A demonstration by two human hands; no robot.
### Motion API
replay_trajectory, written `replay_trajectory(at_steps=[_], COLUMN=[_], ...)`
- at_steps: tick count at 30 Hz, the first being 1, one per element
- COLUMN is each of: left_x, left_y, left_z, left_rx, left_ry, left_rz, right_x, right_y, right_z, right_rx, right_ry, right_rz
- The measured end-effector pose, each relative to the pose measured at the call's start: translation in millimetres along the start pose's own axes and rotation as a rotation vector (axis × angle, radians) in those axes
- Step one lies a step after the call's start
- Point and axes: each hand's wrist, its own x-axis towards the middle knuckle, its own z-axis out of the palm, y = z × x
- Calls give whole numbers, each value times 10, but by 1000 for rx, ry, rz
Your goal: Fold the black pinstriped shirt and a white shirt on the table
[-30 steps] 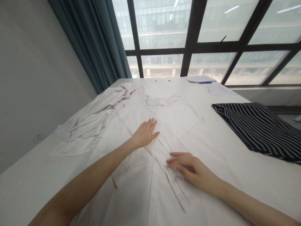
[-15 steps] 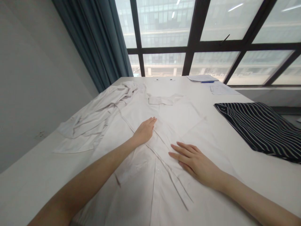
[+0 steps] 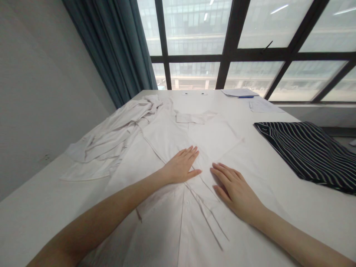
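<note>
A white button-up shirt [image 3: 211,139] lies spread front-up on a white table [image 3: 33,207], collar toward the window. My left hand [image 3: 182,166] rests flat on the shirt's left front, fingers stretched out and together. My right hand [image 3: 233,187] lies flat beside it on the right front panel, fingers extended. The button placket runs between the two hands. The shirt's left sleeve [image 3: 111,139] is bunched in folds toward the table's left edge.
A dark garment with white stripes [image 3: 308,152] lies at the right side of the table. Papers [image 3: 240,92] and a blue pen [image 3: 246,97] sit at the far edge by the window. A teal curtain [image 3: 116,52] hangs at the left.
My left hand slid down and right toward the placket. My right hand moved up and flattened out, so both hands now lie side by side on the shirt.
</note>
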Motion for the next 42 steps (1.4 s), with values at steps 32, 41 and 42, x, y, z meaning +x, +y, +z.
replay_trajectory(at_steps=[32, 41, 42], left_x=[-210, -323, -330], left_y=[305, -304, -374], left_z=[-55, -91, -81], left_rx=[26, -25, -19], left_ry=[-50, -115, -112], left_rz=[147, 51, 18], right_x=[-6, -10, -11], right_y=[1, 4, 5], right_z=[31, 22, 25], right_rx=[-101, -89, -86], right_ry=[-50, -61, -56], right_rz=[-8, -5, -5])
